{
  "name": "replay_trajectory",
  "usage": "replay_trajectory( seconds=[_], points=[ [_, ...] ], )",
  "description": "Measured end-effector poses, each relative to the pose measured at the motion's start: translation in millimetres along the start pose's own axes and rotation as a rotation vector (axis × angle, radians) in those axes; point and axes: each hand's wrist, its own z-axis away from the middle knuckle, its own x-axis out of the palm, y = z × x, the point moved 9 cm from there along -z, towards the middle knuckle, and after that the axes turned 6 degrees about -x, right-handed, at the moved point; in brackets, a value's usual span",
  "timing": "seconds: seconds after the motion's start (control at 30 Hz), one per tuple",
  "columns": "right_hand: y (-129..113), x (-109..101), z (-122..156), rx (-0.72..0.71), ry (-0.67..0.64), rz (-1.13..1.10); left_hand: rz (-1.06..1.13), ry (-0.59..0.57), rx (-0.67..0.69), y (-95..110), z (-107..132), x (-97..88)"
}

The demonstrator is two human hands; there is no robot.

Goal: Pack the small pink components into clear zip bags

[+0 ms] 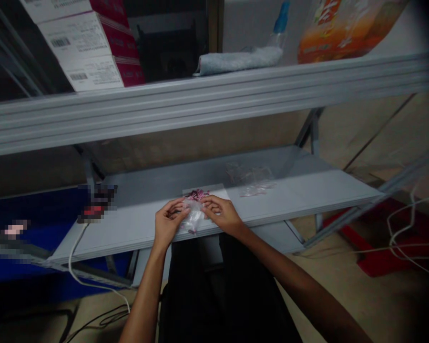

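A grey metal shelf unit stands in a dim room, its upper shelf rail (200,101) carrying white-and-red cartons (89,47), a folded grey cloth (236,63) and an orange packet (343,29). On the lower shelf (307,183), a person leans in with both hands at the front edge. The left hand (168,221) and right hand (221,212) are both closed on a clear plastic bag (193,220), holding it between them just above a white sheet of paper (218,191). A clump of small pink and purple pieces (196,194) sits at the bag's upper end, though I can't tell if it's inside the bag or if the bag is sealed. A second clear bag (250,179) already lies flat on the shelf, well to the right and untouched, with faint pink showing in it.
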Motion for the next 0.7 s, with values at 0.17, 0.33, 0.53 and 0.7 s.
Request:
replay_trajectory(
  seconds=[0.17, 0.33, 0.53, 0.7],
  points=[
    [6, -5, -6, -0.019, 0.028, 0.042, 0.038, -0.006, -0.031, -2, 0, -2.6],
    [-2, -42, -23, -0.188, 0.051, 0.498, 0.061, 0.003, -0.097, -10, 0, -4.1],
    [4, -24, -35, -0.381, -0.268, 0.751, 0.015, -0.03, -0.103, -12, 1, -3.2],
    [16, -17, -40, -0.361, -0.308, 0.82, -0.012, -0.023, -0.101, -10, 3, -2.7]
  ],
)
